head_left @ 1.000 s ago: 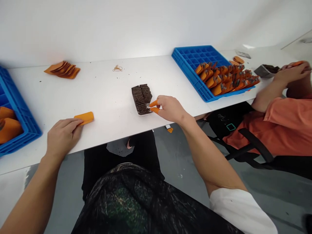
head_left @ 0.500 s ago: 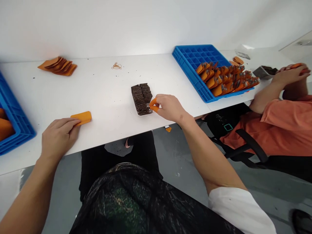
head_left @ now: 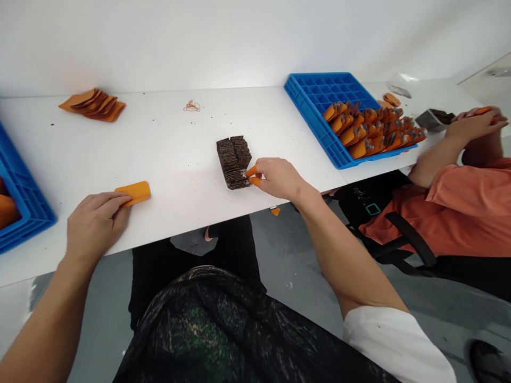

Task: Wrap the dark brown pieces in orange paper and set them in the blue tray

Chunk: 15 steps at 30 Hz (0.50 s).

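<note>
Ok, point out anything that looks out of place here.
A small orange-and-white scrap lies on the grey floor below the white tabletop, probably dropped. Dark crumbs dot the tabletop, looking like spillage.

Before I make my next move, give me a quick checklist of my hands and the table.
1. Left hand on the orange packet: ok, gripping one end.
2. Orange covers on the right hand: ok, visible on two fingertips.
3. Right fingertips at the dark stack: ok, at its near right edge.
4. Single dark piece pinched: cannot tell, too small to make out.
5. White table free of loose specks: not ok, several are scattered about.
6. Co-worker's hands apart from yours: ok, beyond the blue tray.
</note>
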Motion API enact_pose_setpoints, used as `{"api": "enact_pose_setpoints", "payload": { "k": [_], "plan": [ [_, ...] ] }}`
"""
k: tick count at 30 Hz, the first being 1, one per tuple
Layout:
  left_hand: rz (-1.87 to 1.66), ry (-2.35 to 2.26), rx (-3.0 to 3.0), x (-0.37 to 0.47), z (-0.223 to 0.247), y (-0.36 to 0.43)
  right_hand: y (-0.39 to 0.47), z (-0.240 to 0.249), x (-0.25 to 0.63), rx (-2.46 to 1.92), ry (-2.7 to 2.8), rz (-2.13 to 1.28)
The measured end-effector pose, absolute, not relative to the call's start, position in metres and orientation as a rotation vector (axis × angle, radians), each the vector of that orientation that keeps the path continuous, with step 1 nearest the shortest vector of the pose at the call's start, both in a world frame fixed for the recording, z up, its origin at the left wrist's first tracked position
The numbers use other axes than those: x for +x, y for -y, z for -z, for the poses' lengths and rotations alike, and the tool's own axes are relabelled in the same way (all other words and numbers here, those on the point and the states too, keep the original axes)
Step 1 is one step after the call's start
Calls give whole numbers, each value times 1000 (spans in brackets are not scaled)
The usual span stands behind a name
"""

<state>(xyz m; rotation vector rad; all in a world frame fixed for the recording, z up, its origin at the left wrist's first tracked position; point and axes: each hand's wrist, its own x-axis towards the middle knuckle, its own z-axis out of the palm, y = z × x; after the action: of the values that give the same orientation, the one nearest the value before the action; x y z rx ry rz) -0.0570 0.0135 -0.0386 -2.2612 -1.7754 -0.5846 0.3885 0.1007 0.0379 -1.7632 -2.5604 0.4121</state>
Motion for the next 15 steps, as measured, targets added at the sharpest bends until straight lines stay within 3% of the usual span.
{"api": "enact_pose_setpoints", "payload": {
  "k": [15],
  "plan": [
    [601, 1793, -2252, -58, 41, -14, -104, -40, 392, -1676, 2539, -354]
  ]
}}
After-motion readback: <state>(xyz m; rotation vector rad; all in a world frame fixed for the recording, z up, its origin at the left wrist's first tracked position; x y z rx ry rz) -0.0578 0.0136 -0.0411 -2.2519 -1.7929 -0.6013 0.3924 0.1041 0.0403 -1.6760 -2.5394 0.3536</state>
